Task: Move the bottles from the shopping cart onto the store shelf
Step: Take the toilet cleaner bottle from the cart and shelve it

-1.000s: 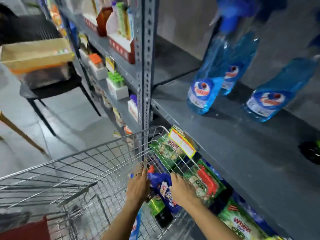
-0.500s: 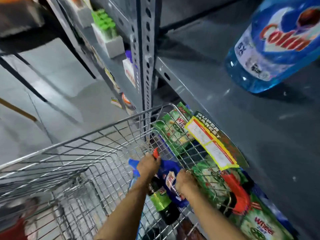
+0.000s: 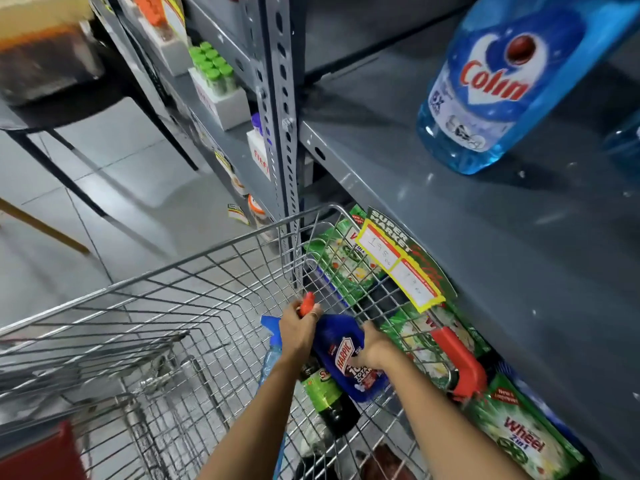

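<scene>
Both hands are gripping the dark blue Harpic bottle point(image 3: 349, 355) low in the shopping cart point(image 3: 214, 258), left hand point(image 3: 298, 329) closed around its red cap point(image 3: 307, 303), right hand point(image 3: 372, 349) wrapping its body, while one blue Colin bottle point(image 3: 502, 81) is already standing on the store shelf point(image 3: 450, 209) and a green bottle point(image 3: 329, 400) is waiting in the cart.

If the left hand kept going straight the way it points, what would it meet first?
Likely the cart's wire front wall, just beyond the left hand and the red cap it grips; depth is uncertain.

Dark blue Harpic bottle point(image 3: 349, 358) – red cap, translucent blue Colin bottle point(image 3: 502, 88), grey shelf point(image 3: 450, 216), silver wire cart point(image 3: 173, 306)
</scene>
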The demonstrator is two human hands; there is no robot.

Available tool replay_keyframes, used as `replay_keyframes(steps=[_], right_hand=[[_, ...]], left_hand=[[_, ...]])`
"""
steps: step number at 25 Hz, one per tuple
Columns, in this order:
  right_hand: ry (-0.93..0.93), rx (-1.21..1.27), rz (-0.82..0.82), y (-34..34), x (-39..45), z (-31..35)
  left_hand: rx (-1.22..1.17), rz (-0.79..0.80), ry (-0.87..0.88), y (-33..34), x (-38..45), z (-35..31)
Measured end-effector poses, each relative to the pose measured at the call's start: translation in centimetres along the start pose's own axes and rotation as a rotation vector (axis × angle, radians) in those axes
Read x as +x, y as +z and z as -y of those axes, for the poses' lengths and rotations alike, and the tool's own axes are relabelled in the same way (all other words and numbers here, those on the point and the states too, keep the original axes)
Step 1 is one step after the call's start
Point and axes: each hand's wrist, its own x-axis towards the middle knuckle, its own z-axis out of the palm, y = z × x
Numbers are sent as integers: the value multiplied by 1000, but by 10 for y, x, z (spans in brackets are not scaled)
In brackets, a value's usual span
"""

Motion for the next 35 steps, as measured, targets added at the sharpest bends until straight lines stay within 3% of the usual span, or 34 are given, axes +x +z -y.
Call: replay_keyframes(steps=[10, 15, 19, 24, 29, 35], right_hand=[[-592, 489, -29, -31, -164, 4], [-819, 650, -321, -38, -274, -29], [-817, 746, -618, -42, -340, -72], [-773, 848, -835, -42, -404, -141], [-671, 969, -1063, -26, -437, -228], [-495, 1025, -1201, -8, -456, -322]], left_hand=[[-311, -27, 396, -61, -135, -111], [-355, 97, 614, -60, -243, -163], [-365, 246, 784, -37, -336, -188], [-296, 404, 914, 11, -423, -191], [-193, 627, 919, 78, -497, -161], [-39, 848, 882, 156, -547, -115]])
